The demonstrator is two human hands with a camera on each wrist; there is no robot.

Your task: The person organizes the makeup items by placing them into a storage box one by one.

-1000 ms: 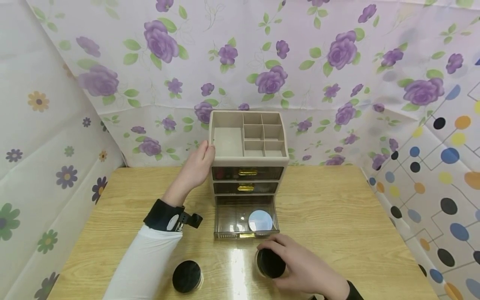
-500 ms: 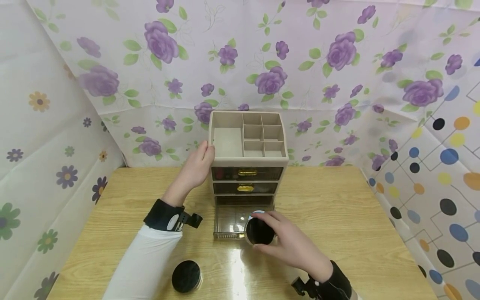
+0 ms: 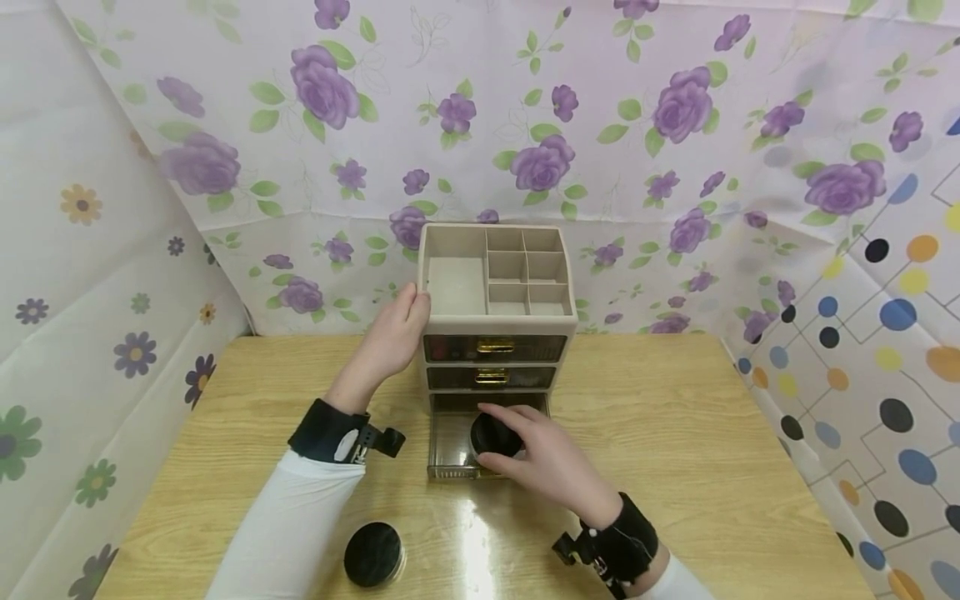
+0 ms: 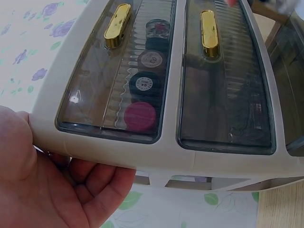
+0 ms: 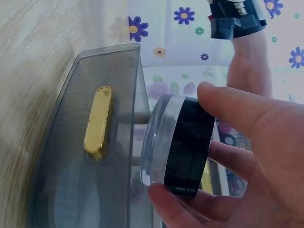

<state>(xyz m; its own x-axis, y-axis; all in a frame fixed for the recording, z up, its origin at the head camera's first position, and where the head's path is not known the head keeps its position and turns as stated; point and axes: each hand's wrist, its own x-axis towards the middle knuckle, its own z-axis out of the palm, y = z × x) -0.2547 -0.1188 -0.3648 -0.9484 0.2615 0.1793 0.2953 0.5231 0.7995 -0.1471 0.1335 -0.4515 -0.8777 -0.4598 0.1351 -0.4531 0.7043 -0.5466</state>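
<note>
My left hand (image 3: 392, 335) grips the upper left side of a beige desktop drawer organizer (image 3: 497, 319); in the left wrist view its fingers (image 4: 108, 190) bend against the side wall. Above the pulled-out clear bottom drawer (image 3: 450, 442), my right hand (image 3: 551, 458) holds a round clear jar with a black lid (image 5: 190, 147) between thumb and fingers. The right wrist view has the jar tipped on its side, just beyond the drawer front with its gold handle (image 5: 99, 121). A pale round disc (image 5: 76, 202) shows through that drawer front. From the head view, hand and jar cover it.
A second black-lidded jar (image 3: 373, 554) stands on the wooden table (image 3: 652, 417), front left. The two upper drawers are closed, and several round containers, one with a pink end (image 4: 140, 117), show inside the top one. Flowered cloth (image 3: 480, 108) hangs behind the organizer.
My right hand has carried the jar from the table in front of the drawer, up and leftward, to over the open drawer. The left hand keeps its grip on the organizer.
</note>
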